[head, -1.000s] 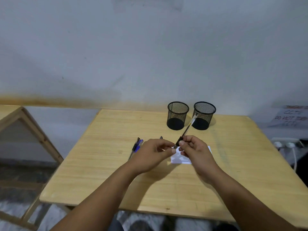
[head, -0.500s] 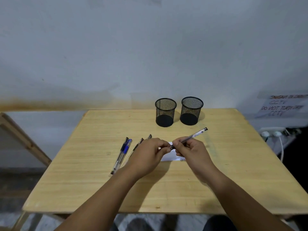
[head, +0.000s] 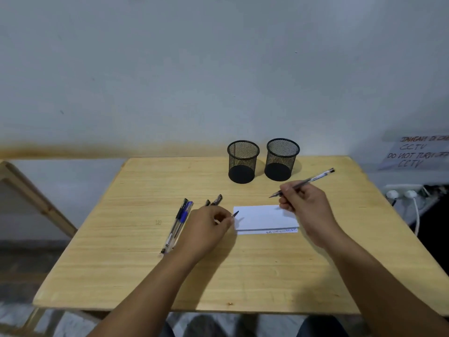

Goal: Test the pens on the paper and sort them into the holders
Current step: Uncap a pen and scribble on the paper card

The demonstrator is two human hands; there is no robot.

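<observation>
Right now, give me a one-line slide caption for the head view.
Right hand poises uncapped pen above paper; left hand holds its cap; both mesh holders empty.

Worktop [head: 136, 259]: light wood, standing against a pale wall. Two black mesh holders are standing upright at the far edge, left holder [head: 243, 161] just beside right holder [head: 282, 158], not touching. White paper [head: 264, 218] is lying flat near centre, printed strip along its near edge. Left of the paper, a cluster of pens [head: 178, 224] is lying side by side, angled toward the far right; two dark pen ends [head: 213, 201] are showing beyond them.
</observation>
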